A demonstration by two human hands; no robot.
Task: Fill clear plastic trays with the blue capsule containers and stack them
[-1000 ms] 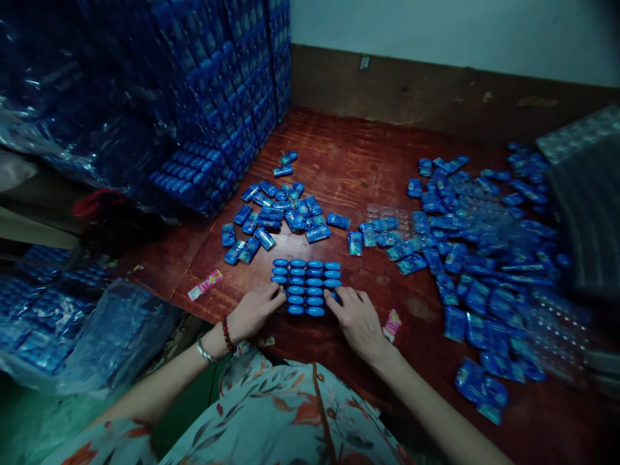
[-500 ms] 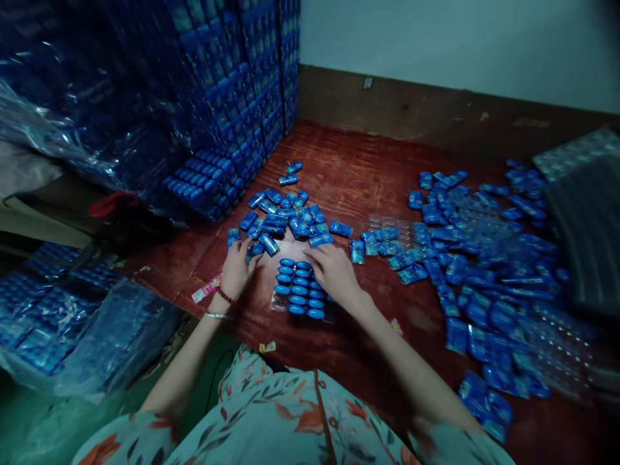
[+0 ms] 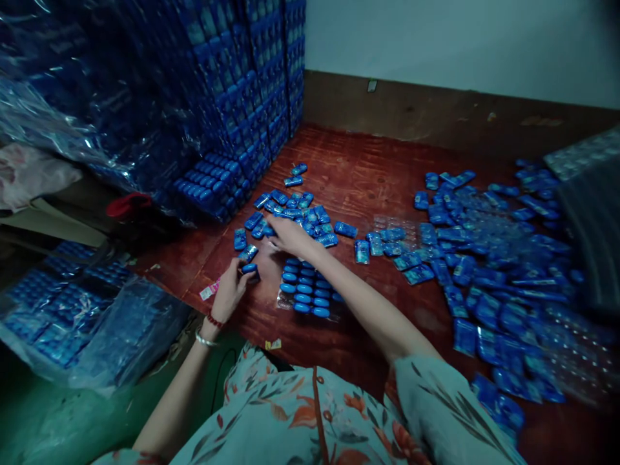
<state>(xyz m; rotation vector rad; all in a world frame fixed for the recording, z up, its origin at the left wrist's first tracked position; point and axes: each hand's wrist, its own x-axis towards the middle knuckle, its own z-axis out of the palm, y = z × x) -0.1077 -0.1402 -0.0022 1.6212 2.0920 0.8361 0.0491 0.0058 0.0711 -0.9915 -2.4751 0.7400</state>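
Small shiny blue packets (image 3: 310, 200) lie in a loose group on the reddish-brown wooden table. My left hand (image 3: 230, 296) is closed on one blue packet (image 3: 250, 269), at the left of the work spot. Another packet (image 3: 248, 252) lies just beyond its fingers. My right hand (image 3: 293, 237) stretches across to the left, thumb and fingers apart, with its fingertips at the near edge of the loose group. Under the right wrist sits a block of blue packets in rows (image 3: 304, 289), partly covered by the forearm. Clear plastic shows at the block's left edge.
A larger heap of blue packets (image 3: 484, 278) and clear moulded trays (image 3: 576, 349) spread over the right side. Tall wrapped stacks (image 3: 232, 84) rise at the back left. Bagged packets (image 3: 72, 310) lie below the table's left edge. A pink label (image 3: 210, 289) lies near my left hand.
My right hand has left the block of rows and moved up and left to the loose packets. My left hand has drawn back toward me with a blue packet in its fingers.
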